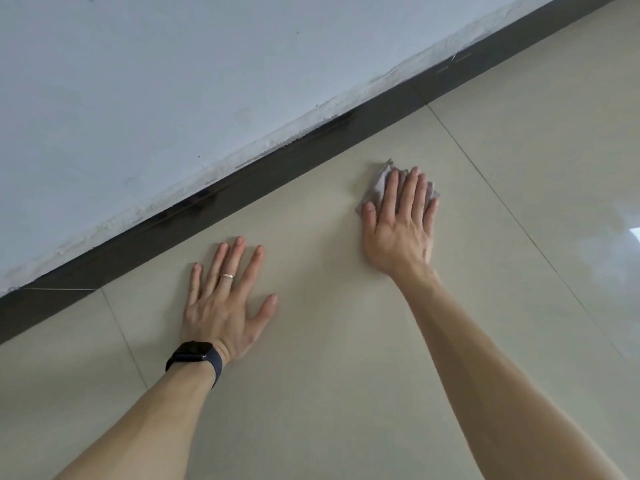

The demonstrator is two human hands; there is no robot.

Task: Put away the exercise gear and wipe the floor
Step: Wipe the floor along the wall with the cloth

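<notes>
Because wiping tile takes weight from above, I have my right grip [398,230] laid flat over the grey cloth [379,183]. Its fingers are straight and close together, pressing the cloth onto the floor [329,341] rather than pinching it. Only the cloth's crumpled edges show past my fingertips and beside my thumb. It lies near the dark skirting [242,188] at the foot of the pale wall [173,81], so I judge I am working the strip along the wall.

My left grip [221,306] serves as a prop: palm down on bare tile, fingers spread wide, thumb out, holding nothing. It is nearer to me and apart from the cloth. A ring [227,276] sits on one finger and a dark watch [194,353] on that wrist.

No exercise gear shows anywhere in view, so I cannot tell whether it is put away. Wiping looks to be the step in hand.
</notes>
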